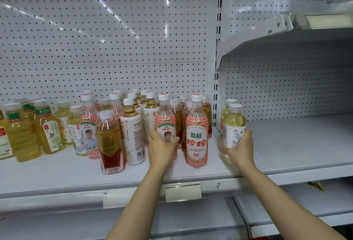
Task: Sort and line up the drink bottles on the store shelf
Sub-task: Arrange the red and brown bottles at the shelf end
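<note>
**While both hands grip bottles: mixed drinks on a white store shelf**

Where the white pegboard back wall (114, 29) fills the upper view, split by a slotted upright (217, 67). Below it, a white shelf (57, 171) carrying a crowd of drink bottles on its left bay, unsorted and in no clear rows. To the right of the upright, a second bay of shelf (296, 140), mostly bare, under a tilted upper shelf (286, 48). Along the front edge, a blank price tag holder (183, 192).

At far left, squat yellow-green tea bottles (21, 134) standing together. Nearer the middle, an amber tea bottle (109, 144) at the front, just beside a white-labelled tea bottle (132, 136). Right of those, a tall lychee soda bottle (197, 136) with a red-and-white patterned label, upright near the shelf edge.

Left hand (162, 148) closed round a second red-patterned soda bottle (165, 123), upright, just left of the lychee one. Right hand (241, 149) wrapped around a pale yellow flower-label bottle (234, 125) in the right bay, close to the upright, with another like bottle (228, 104) touching or just behind it; whether the held bottle rests on the shelf cannot be told.
</note>
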`<state>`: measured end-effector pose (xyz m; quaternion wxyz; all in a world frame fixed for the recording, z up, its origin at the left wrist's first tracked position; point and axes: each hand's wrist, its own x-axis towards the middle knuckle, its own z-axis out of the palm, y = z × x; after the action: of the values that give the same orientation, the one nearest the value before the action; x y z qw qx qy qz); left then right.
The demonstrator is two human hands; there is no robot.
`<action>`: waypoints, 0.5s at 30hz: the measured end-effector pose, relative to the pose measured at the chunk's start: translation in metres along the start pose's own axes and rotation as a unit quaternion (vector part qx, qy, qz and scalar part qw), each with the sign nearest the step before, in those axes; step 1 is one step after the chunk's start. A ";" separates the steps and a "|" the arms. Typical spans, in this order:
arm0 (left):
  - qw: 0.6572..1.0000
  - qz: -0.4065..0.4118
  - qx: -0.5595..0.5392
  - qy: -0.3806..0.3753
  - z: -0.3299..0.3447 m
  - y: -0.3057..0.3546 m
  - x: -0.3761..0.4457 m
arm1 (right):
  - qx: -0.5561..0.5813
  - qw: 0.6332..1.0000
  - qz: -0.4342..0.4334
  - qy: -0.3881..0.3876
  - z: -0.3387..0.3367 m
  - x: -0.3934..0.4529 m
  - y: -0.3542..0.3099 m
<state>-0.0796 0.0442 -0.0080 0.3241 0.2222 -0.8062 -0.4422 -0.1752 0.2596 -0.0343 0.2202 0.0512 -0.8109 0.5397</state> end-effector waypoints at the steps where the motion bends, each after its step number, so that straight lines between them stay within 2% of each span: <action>1: 1.000 -0.004 0.014 -0.006 0.000 -0.001 0.003 | -0.010 1.000 -0.001 -0.003 0.000 0.000 -0.002; 5: 0.998 0.012 0.048 -0.031 -0.005 -0.010 0.011 | -0.038 0.999 0.023 -0.030 -0.005 -0.005 -0.001; 7: 0.998 0.027 0.040 -0.041 -0.007 -0.014 0.012 | -0.058 0.998 0.021 -0.008 -0.009 -0.013 -0.002; 8: 0.998 0.030 0.038 -0.045 -0.008 -0.015 0.012 | -0.073 0.997 -0.012 0.033 -0.011 -0.019 -0.003; 10: 0.997 0.035 0.040 -0.049 -0.009 -0.017 0.013 | -0.065 0.981 -0.129 0.128 -0.012 -0.040 -0.012; 11: 0.997 0.039 0.042 -0.050 -0.009 -0.018 0.013 | -0.036 0.974 -0.174 0.141 -0.010 -0.052 -0.021; 13: 0.997 0.041 0.046 -0.056 -0.009 -0.019 0.015 | 0.004 0.975 -0.206 0.087 0.001 -0.068 -0.039; 15: 0.996 0.044 0.044 -0.064 -0.011 -0.021 0.017 | -0.006 0.980 -0.196 0.018 0.017 -0.076 -0.049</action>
<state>-0.0822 0.0164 -0.0165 0.2808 0.1720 -0.8527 -0.4055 -0.0963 0.2123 -0.0291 0.3369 0.1983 -0.7840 0.4822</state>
